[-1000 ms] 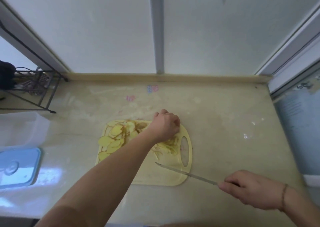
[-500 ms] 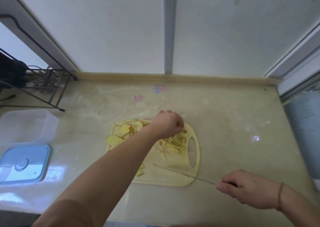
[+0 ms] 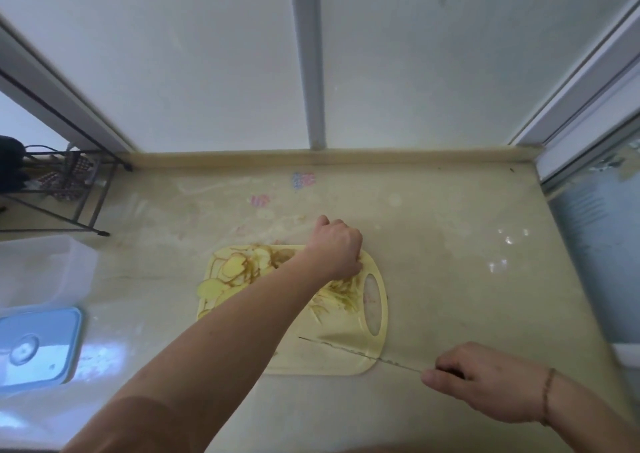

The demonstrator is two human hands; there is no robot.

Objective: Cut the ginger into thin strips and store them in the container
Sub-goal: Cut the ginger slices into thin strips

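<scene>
A pale yellow cutting board (image 3: pixel 346 359) lies on the counter. Round ginger slices (image 3: pixel 232 269) are heaped on its left part, and a pile of thin ginger strips (image 3: pixel 343 296) lies near the handle hole. My left hand (image 3: pixel 336 248) reaches over the board's far right corner, fingers curled down into the top of the strip pile; the fingertips are hidden. My right hand (image 3: pixel 485 380) grips the handle of a thin knife (image 3: pixel 346 348) off the board's front right corner, the blade lying low across the board's front. A clear container (image 3: pixel 38 272) stands far left.
A blue lid (image 3: pixel 34 345) lies in front of the container at the left edge. A black wire rack (image 3: pixel 65 182) stands at the back left. A white wall and window frame close the back; a glass panel runs along the right.
My left hand has shifted slightly along the far end of the strip pile, fingers staying curled. The knife and my right hand have hardly moved. The camera has moved a little.
</scene>
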